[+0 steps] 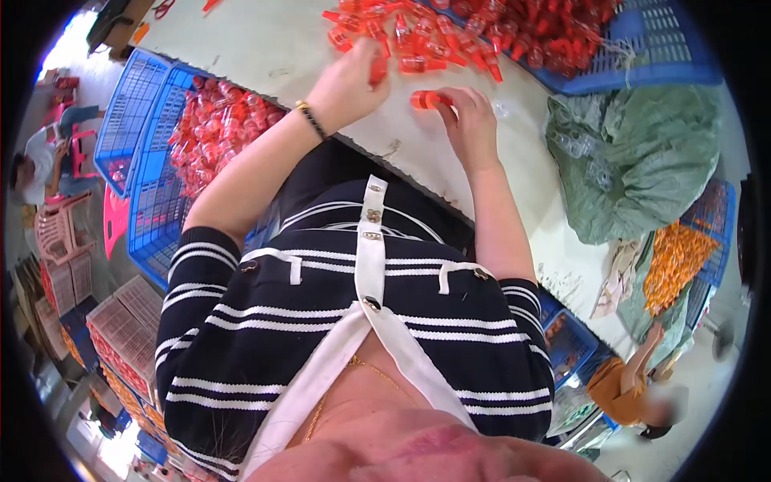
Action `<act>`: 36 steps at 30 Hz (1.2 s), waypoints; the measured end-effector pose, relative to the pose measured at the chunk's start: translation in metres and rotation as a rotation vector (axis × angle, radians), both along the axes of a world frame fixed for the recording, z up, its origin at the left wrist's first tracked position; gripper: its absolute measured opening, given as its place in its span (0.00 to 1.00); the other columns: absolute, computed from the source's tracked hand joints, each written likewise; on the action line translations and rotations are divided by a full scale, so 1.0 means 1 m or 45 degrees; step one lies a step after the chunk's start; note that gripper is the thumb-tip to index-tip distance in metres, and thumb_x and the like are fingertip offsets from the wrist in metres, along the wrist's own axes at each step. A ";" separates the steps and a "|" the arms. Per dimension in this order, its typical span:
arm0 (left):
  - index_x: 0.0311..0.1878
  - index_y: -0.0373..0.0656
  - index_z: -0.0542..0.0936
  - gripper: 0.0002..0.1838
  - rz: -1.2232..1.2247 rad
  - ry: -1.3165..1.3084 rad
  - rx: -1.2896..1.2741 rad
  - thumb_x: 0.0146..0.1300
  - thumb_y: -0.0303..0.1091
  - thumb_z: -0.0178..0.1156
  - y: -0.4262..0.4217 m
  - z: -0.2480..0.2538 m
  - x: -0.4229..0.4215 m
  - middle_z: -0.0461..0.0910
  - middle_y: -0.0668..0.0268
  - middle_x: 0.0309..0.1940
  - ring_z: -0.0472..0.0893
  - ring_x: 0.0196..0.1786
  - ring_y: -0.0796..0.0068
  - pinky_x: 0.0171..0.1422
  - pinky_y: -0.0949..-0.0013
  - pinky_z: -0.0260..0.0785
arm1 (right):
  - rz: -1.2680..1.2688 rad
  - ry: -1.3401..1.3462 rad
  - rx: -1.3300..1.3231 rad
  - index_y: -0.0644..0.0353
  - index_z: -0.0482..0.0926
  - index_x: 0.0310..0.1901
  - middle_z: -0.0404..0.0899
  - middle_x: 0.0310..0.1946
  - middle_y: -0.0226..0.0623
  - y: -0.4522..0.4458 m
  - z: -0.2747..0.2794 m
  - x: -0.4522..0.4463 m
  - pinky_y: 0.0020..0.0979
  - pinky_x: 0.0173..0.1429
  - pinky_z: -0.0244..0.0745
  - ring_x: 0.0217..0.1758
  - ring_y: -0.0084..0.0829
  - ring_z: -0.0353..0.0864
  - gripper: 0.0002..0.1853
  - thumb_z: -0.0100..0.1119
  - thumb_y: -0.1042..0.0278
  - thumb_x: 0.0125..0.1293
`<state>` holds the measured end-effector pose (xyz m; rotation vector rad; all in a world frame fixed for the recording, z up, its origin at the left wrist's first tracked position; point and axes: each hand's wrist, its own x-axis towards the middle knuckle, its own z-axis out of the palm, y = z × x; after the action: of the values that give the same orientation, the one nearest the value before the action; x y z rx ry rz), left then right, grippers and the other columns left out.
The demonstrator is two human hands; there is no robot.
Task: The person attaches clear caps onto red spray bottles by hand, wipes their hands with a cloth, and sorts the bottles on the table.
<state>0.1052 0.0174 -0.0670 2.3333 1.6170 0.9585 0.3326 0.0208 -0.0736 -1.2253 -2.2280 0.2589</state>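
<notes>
My left hand (352, 87), with a dark bracelet at its wrist, is closed around a red plastic piece (377, 70) at the edge of a loose pile. That piece is mostly covered by the fingers. To the right, my right hand (469, 124) pinches a short orange-red plastic piece (423, 100) between thumb and fingertips, just above the white table (514, 145). The pile (414, 38) beyond both hands consists of small red-and-clear plastic pieces with narrow tips, lying in all directions.
A blue crate (654, 60) of red pieces stands at the far right, beside a green plastic bag (642, 161). Left of the table is another blue crate (152, 193) with red-and-clear pieces. Orange pieces (679, 261) and a person in brown (618, 390) are at lower right.
</notes>
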 end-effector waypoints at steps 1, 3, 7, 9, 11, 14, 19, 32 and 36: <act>0.59 0.45 0.70 0.21 -0.012 -0.270 -0.360 0.61 0.32 0.55 -0.008 0.005 -0.003 0.78 0.65 0.39 0.81 0.34 0.65 0.33 0.69 0.72 | -0.040 0.118 -0.039 0.55 0.80 0.39 0.80 0.36 0.35 -0.003 0.004 -0.002 0.38 0.49 0.71 0.42 0.38 0.77 0.09 0.65 0.68 0.55; 0.59 0.45 0.71 0.20 -0.019 -0.803 -1.091 0.63 0.33 0.54 -0.022 0.012 -0.003 0.79 0.66 0.36 0.80 0.29 0.71 0.27 0.74 0.69 | -0.091 0.230 -0.081 0.55 0.80 0.38 0.80 0.36 0.35 -0.010 0.009 -0.007 0.39 0.49 0.72 0.42 0.39 0.78 0.09 0.65 0.67 0.56; 0.58 0.44 0.71 0.19 -0.180 -1.547 -1.569 0.67 0.38 0.54 -0.037 0.019 0.013 0.79 0.68 0.36 0.79 0.28 0.79 0.25 0.80 0.64 | 0.044 0.537 -0.372 0.56 0.81 0.39 0.81 0.38 0.37 -0.018 0.016 -0.017 0.37 0.48 0.73 0.44 0.41 0.78 0.09 0.66 0.65 0.57; 0.58 0.43 0.71 0.19 -0.161 -1.575 -1.540 0.67 0.40 0.54 -0.036 0.010 0.016 0.79 0.67 0.36 0.78 0.28 0.79 0.25 0.80 0.63 | 0.005 0.531 -0.274 0.55 0.81 0.42 0.80 0.40 0.39 -0.017 0.011 -0.010 0.38 0.49 0.73 0.45 0.42 0.78 0.12 0.67 0.66 0.55; 0.58 0.41 0.71 0.20 -0.109 -1.635 -1.472 0.69 0.43 0.54 -0.033 0.001 0.015 0.78 0.67 0.35 0.78 0.27 0.79 0.24 0.80 0.62 | -0.094 0.458 -0.041 0.56 0.80 0.45 0.80 0.42 0.41 -0.006 0.005 0.005 0.38 0.50 0.73 0.47 0.42 0.77 0.15 0.68 0.65 0.55; 0.56 0.40 0.72 0.20 -0.043 -1.648 -1.474 0.69 0.45 0.53 -0.029 -0.003 0.006 0.78 0.67 0.35 0.77 0.27 0.80 0.24 0.80 0.61 | -0.381 -0.062 0.298 0.58 0.76 0.50 0.79 0.45 0.43 0.011 0.010 0.051 0.38 0.54 0.73 0.48 0.42 0.78 0.20 0.68 0.66 0.55; 0.54 0.38 0.73 0.21 -0.057 -1.634 -1.492 0.70 0.47 0.52 -0.026 -0.001 -0.004 0.78 0.68 0.33 0.76 0.26 0.81 0.24 0.80 0.61 | -0.477 -0.103 -0.331 0.59 0.76 0.50 0.79 0.44 0.40 0.021 -0.018 0.072 0.34 0.52 0.75 0.46 0.36 0.80 0.20 0.68 0.69 0.56; 0.54 0.38 0.73 0.23 -0.134 -1.534 -1.614 0.69 0.50 0.51 -0.028 0.025 -0.012 0.79 0.67 0.33 0.76 0.25 0.80 0.26 0.79 0.63 | 0.322 0.716 -0.624 0.61 0.77 0.48 0.80 0.42 0.33 -0.004 0.041 -0.029 0.24 0.46 0.76 0.41 0.22 0.81 0.15 0.66 0.73 0.59; 0.54 0.38 0.73 0.20 -0.177 -1.219 -1.349 0.70 0.46 0.52 -0.030 0.030 -0.005 0.80 0.66 0.33 0.77 0.26 0.80 0.27 0.77 0.65 | 0.253 0.863 -0.881 0.62 0.77 0.47 0.81 0.40 0.34 -0.007 0.034 -0.030 0.25 0.46 0.76 0.40 0.23 0.81 0.15 0.66 0.71 0.59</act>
<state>0.1000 -0.0125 -0.0375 0.9941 1.0720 0.7054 0.3026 0.0141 -0.0395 -1.0000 -1.6783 1.3876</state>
